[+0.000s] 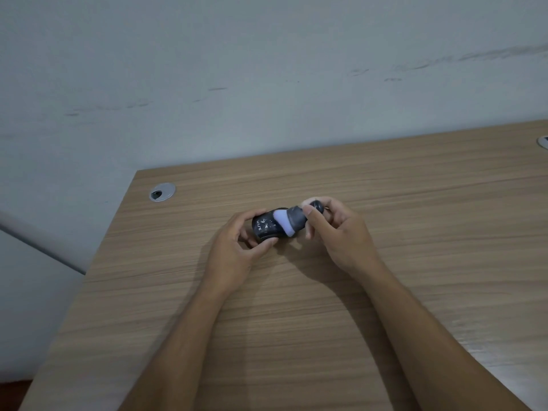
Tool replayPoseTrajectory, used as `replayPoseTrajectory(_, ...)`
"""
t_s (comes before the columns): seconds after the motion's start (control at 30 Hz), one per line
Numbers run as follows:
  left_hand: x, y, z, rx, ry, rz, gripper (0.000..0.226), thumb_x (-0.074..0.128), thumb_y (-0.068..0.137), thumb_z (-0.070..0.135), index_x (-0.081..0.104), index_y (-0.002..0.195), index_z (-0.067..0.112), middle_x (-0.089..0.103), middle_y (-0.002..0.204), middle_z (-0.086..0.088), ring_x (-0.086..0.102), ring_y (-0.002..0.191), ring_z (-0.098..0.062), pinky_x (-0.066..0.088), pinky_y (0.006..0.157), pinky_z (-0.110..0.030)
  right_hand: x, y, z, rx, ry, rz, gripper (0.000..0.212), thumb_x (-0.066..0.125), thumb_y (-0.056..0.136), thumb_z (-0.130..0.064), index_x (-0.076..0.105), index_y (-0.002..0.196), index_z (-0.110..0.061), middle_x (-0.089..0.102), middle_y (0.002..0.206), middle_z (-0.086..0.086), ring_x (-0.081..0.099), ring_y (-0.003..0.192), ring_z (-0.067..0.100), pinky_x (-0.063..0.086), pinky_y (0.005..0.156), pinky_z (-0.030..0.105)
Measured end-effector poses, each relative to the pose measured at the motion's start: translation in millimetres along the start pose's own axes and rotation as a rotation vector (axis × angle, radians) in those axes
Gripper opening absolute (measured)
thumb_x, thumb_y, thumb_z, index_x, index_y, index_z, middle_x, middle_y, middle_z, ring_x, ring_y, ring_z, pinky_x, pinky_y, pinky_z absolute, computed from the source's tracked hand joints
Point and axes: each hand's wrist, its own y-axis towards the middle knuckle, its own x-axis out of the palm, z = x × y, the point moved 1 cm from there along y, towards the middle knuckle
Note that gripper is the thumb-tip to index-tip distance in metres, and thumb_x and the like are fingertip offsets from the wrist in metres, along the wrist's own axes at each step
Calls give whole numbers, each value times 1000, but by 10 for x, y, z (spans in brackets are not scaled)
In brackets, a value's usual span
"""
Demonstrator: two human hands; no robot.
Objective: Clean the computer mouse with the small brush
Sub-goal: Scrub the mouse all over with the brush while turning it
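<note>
My left hand (237, 241) is wrapped around the computer mouse (265, 228), thumb on its near side and fingers curled over its far side, clamping it where it sits on the wooden worktop (415, 203). The mouse is black, with pale lettering across its near-left part; I can read something like "WISE" there, but the smaller marks beside it are too blurred to make out. My right hand (335, 232) pinches the small brush (292, 222) by its dark stubby handle, thumb and fingers closed tight on it just right of the mouse. The brush's pale, whitish bristle head is pressed against the right part of the mouse, covering that part from my view. The handle slants up and away to the right of the mouse. Both of my bare forearms reach in from the near edge towards the mouse. Well to the left of the mouse, and farther back, a round silver cable grommet (162, 191) is set into the worktop. Far to the right of the mouse, at the frame's edge, a second grommet (543, 142) just shows
</note>
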Motion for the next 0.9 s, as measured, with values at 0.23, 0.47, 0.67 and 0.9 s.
replayPoseTrajectory(0.23, -4, -13, 1, -23, -32, 13, 61, 99, 84, 28, 74, 138, 44, 75, 95, -1, 70, 81, -28, 56, 79, -25, -83, 79, 112, 41, -105, 128, 8, 68, 113, -22, 74, 109, -18, 72, 61, -8, 64, 54, -3, 45, 63, 14)
replayPoseTrajectory(0.47, -9, -8, 24, -21, -38, 5, 61, 99, 84, 24, 74, 138, 40, 75, 101, 4, 70, 80, -29, 55, 77, -24, 42, -16, 42, -60, -110, -35, 7, 68, 114, -19, 73, 114, -15, 71, 64, -6, 61, 55, -3, 42, 64, 9)
replayPoseTrajectory(0.67, -16, -44, 99, -11, -97, 55, 57, 101, 83, 17, 77, 133, 30, 73, 99, 9, 66, 74, 0, 53, 72, -12, -13, 3, 56, -105, -268, 124, 7, 70, 112, -28, 72, 108, -22, 75, 66, -5, 65, 58, 1, 45, 63, 15)
replayPoseTrajectory(0.9, -58, -74, 200, 25, -59, 74, 57, 98, 84, 11, 76, 136, 20, 75, 112, 5, 66, 74, 10, 52, 69, -8, 103, -65, -1, -156, -205, -67, 8, 66, 115, -19, 71, 116, -13, 72, 67, -6, 63, 58, -1, 45, 65, 12)
